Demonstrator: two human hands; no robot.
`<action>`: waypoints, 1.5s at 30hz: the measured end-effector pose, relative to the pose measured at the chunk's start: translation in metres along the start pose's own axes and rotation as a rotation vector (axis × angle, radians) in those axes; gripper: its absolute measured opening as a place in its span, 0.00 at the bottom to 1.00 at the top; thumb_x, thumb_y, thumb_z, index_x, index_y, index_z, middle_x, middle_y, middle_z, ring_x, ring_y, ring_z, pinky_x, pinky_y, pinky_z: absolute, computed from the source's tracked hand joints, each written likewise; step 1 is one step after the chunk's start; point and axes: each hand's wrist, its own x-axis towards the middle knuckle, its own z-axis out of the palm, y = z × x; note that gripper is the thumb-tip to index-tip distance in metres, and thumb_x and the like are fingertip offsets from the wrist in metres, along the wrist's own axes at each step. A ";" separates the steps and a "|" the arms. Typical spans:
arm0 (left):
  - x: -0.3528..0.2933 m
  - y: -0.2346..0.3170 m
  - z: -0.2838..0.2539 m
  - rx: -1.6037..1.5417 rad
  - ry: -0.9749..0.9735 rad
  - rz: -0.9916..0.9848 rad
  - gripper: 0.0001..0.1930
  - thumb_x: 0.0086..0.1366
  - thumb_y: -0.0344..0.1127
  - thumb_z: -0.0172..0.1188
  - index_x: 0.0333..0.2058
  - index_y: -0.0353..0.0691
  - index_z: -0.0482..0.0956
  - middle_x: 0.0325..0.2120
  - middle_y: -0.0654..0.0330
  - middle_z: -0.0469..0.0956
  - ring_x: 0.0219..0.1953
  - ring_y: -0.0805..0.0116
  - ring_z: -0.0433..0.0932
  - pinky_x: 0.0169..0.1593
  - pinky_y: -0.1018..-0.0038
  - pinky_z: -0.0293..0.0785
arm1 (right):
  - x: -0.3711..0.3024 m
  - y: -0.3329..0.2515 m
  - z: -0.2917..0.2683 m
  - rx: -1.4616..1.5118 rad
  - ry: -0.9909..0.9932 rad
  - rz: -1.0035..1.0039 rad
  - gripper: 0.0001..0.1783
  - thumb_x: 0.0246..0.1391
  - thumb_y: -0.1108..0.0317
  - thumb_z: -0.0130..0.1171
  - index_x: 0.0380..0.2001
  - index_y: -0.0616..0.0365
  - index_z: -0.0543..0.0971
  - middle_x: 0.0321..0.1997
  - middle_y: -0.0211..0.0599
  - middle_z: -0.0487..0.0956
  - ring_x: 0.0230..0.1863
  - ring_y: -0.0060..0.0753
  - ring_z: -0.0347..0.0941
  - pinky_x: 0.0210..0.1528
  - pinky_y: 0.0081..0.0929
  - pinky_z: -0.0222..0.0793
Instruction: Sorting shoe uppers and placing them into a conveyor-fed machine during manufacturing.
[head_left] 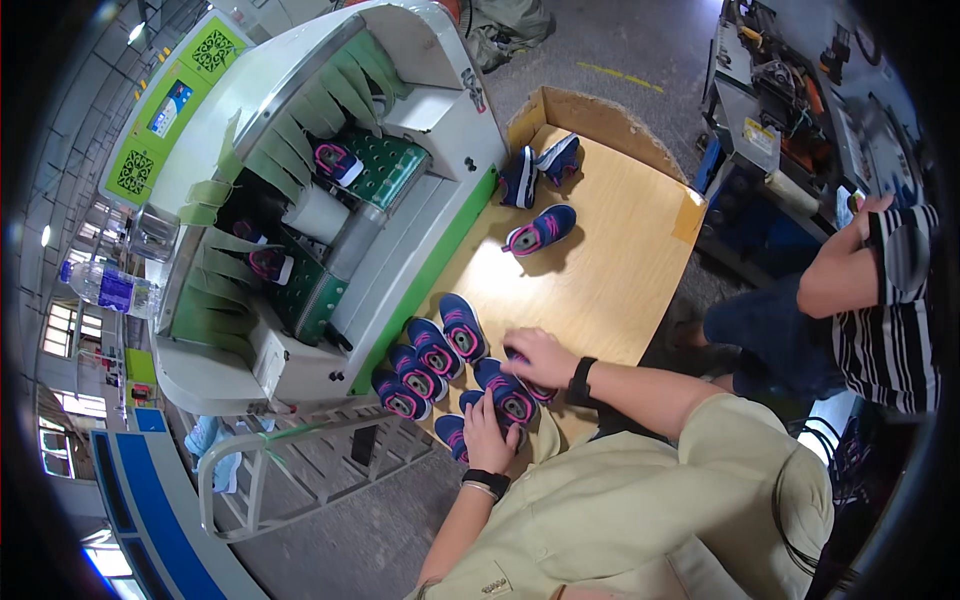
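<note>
Navy shoes with pink laces stand in two rows on the wooden tabletop [610, 260]. The farther row holds several shoes, among them an end shoe [461, 322]. In the nearer row, my right hand [543, 358] curls over the rightmost shoe [541, 392], hiding most of it. My left hand [488, 436] closes over a shoe [468, 400] in the same row, largely covered by the fingers. Between my hands sits another shoe [510, 400]; a further shoe [451, 434] lies left of my left hand.
Farther back on the table are a single shoe [541, 231] and a pair, one of them a tilted shoe [558, 160], beside a cardboard edge [610, 118]. A machine with green conveyor belts [385, 165] carrying shoes stands left. A person in a striped shirt [885, 350] is at right.
</note>
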 end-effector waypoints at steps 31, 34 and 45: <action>0.000 0.009 -0.012 -0.017 -0.043 -0.104 0.43 0.56 0.40 0.66 0.68 0.43 0.56 0.61 0.49 0.65 0.65 0.40 0.59 0.62 0.50 0.60 | 0.176 0.115 -0.095 -0.546 0.556 0.385 0.44 0.52 0.42 0.62 0.64 0.58 0.62 0.65 0.48 0.64 0.68 0.54 0.58 0.70 0.57 0.47; 0.001 0.010 -0.013 0.004 -0.060 -0.097 0.44 0.56 0.40 0.66 0.69 0.42 0.55 0.61 0.49 0.64 0.65 0.40 0.58 0.63 0.50 0.59 | 0.176 0.107 -0.111 -0.055 0.943 0.281 0.51 0.40 0.54 0.76 0.63 0.62 0.60 0.60 0.54 0.63 0.60 0.60 0.64 0.63 0.43 0.63; 0.032 -0.007 -0.048 -0.330 0.099 -0.082 0.48 0.58 0.45 0.68 0.70 0.42 0.50 0.65 0.42 0.55 0.68 0.41 0.54 0.68 0.53 0.53 | 0.156 0.038 -0.077 0.549 0.479 0.286 0.38 0.50 0.62 0.68 0.59 0.66 0.63 0.59 0.58 0.69 0.59 0.45 0.69 0.61 0.33 0.66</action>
